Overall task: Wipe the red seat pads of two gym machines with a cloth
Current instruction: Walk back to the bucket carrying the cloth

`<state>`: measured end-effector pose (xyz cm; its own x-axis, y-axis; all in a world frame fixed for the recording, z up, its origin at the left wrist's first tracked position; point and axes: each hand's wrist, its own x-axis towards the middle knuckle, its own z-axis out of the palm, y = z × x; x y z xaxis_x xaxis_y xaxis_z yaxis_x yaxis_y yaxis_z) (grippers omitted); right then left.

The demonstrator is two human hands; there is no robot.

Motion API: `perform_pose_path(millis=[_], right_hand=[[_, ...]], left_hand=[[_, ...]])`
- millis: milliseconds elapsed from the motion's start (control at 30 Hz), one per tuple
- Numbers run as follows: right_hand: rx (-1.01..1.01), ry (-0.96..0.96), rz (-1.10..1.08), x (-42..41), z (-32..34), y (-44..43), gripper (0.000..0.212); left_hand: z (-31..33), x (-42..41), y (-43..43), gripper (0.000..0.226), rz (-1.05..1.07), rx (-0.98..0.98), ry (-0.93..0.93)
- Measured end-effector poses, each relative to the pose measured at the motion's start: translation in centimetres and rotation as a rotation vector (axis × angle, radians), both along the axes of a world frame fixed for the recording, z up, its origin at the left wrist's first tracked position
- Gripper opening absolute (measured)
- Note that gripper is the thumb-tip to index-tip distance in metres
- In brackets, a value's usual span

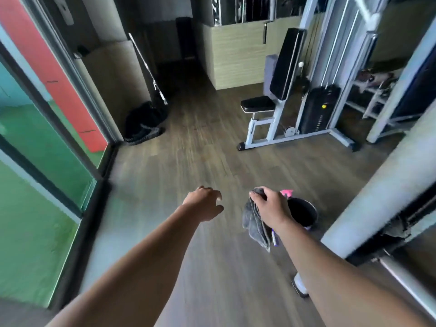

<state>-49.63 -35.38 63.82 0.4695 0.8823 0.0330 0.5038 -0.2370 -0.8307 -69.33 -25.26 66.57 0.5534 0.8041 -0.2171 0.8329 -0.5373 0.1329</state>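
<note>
Person stands on the wood floor [188,149], both arms out ahead. Right hand [271,208] grips a grey cloth [256,227] bunched at the top, the rest hanging below the fingers. Left hand [205,204] holds nothing, fingers loosely curled and apart. A black bucket [303,212] sits on the floor just beyond the right hand, at about 1 o'clock from the person, with something pink [286,192] at its rim; what it is cannot be told. Further off at 1 o'clock stands a weight machine [283,90] whose seat [257,103] and back pad appear black, not red. No red seat pad is in view, and the cloth touches no machine. Assessment: no wiping is under way, and whether either pad is done cannot be confirmed here. A glass wall [35,161] runs along the 9 o'clock side.
</note>
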Motion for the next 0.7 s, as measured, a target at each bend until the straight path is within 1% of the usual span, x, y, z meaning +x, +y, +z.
perform_pose_path(millis=[67,200,333,400,467,500,567,633,667,700], right_hand=[[0.004,-0.019,-0.065,3.1,-0.4,3.4,0.038],[-0.016,-0.017,-0.174,10.4,-1.0,10.1,0.025],[-0.012,-0.005,-0.298,16.9,-0.2,14.8,0.027],[-0.005,0.018,-0.346,19.6,0.3,16.7,0.032],[0.026,0.051,-0.409,22.2,0.7,18.2,0.045],[0.039,0.065,-0.445,23.4,0.8,18.8,0.046],[0.062,0.096,-0.521,25.9,0.3,19.8,0.040],[0.069,0.135,-0.596,28.4,-0.4,20.8,0.035],[0.067,0.156,-0.635,29.6,-0.8,21.2,0.028],[0.077,0.185,-0.675,30.6,-1.3,21.5,0.021]], left_hand=[[-0.8,3.9,4.6,0.040,-0.066,-0.017,0.014],[-1.9,12.3,12.4,0.041,-0.154,-0.064,-0.009],[-1.4,20.9,18.1,0.040,-0.245,-0.120,-0.070],[-0.7,25.2,20.1,0.039,-0.294,-0.170,-0.107],[-0.3,29.7,21.8,0.038,-0.302,-0.291,-0.166],[-0.4,32.0,22.6,0.036,-0.297,-0.378,-0.202],[-0.9,36.6,24.0,0.034,-0.307,-0.527,-0.243],[-1.6,41.0,25.4,0.042,-0.338,-0.602,-0.240],[-2.2,43.0,26.0,0.045,-0.355,-0.625,-0.236],[-2.8,44.9,26.6,0.041,-0.369,-0.658,-0.244]])
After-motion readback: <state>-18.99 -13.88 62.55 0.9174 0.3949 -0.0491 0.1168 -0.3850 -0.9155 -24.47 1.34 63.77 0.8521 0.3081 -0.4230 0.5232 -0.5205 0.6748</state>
